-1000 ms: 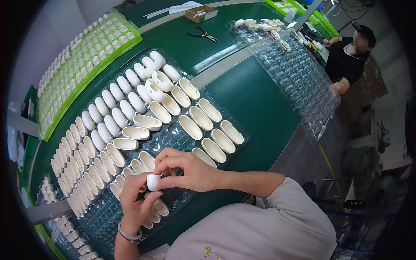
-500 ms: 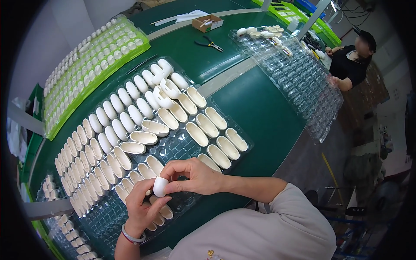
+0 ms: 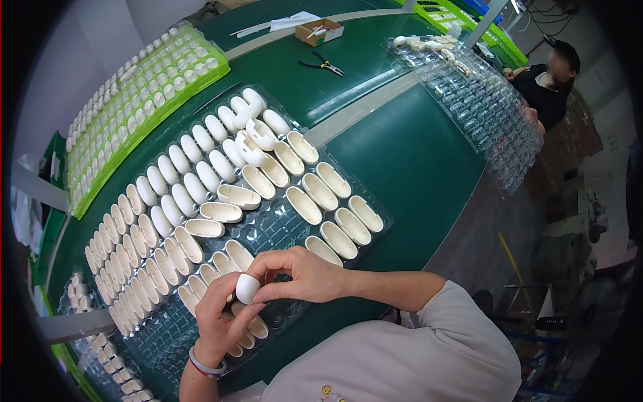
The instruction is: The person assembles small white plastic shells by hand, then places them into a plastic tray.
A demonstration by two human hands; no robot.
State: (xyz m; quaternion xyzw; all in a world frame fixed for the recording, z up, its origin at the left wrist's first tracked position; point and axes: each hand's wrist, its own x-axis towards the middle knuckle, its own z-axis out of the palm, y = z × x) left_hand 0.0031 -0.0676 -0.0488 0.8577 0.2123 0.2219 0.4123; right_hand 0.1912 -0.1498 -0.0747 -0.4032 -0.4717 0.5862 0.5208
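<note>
Between my two hands is a white rounded plastic shell (image 3: pixel 247 289), held low over the near edge of a clear tray (image 3: pixel 268 231). My left hand (image 3: pixel 220 309) grips it from the left, fingers curled behind it and thumb below. From the right, my right hand (image 3: pixel 298 276) pinches its edge between thumb and fingers. Rows of oval white shells fill much of the tray; several hollow ones (image 3: pixel 305 205) lie open side up, while domed ones (image 3: pixel 208 175) lie round side up. A few notched white pieces (image 3: pixel 260 134) rest on top of others. My fingers hide part of the held shell.
Pliers (image 3: pixel 323 64) and a small cardboard box (image 3: pixel 319 31) lie on the green table (image 3: pixel 402 154). At far left stands a green crate (image 3: pixel 151 104) of small white parts. A co-worker (image 3: pixel 550 84) is at the right beside an empty-celled clear tray (image 3: pixel 479 100).
The clear tray at the far right has shifted to the right, near the co-worker, whose hand has moved too. My hands keep nearly the same place on the shell.
</note>
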